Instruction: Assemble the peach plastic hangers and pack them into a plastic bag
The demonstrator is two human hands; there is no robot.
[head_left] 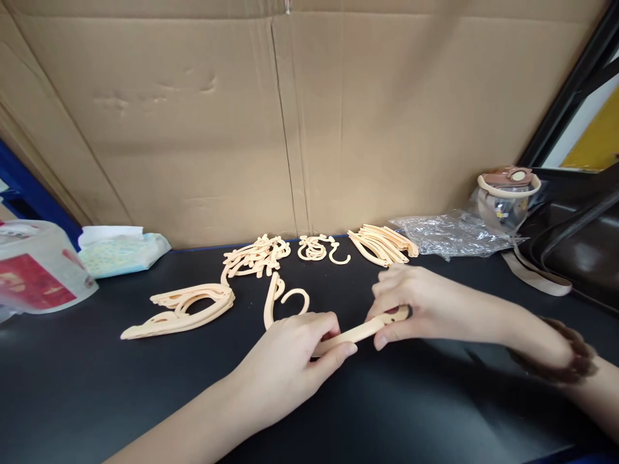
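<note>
A sheet of brown cardboard (193, 129) stands upright beyond the grip, and a black tabletop (169, 386) spreads beneath and around it. A dark, glossy bag-like object (587, 238) sits well to the right of the grip. Far to its left is a whitish rounded pack (39, 264) with a red panel, cut off by the picture's edge. The left hand (300, 357) and right hand (411, 303) are both clamped, thumb against fingers, on one pale strip (360, 333), which slants up to the right between them; its right end shows dark spots. Beyond the grip, to the right, lie crumpled clear plastic (435, 233) and a clear bottle (505, 209) with a brown lid; to the far left is a tissue pack (126, 251). Left of the grip rests a stack of hanger-shaped pieces (222, 301). Just beyond the grip lie a heap of small pieces (258, 258), left, and a bundle of strips (382, 245), right. A curved piece (269, 303) and a hook (297, 292) lie just beside the left hand, partly hidden. Between heap and bundle are several small hooks (314, 256).
</note>
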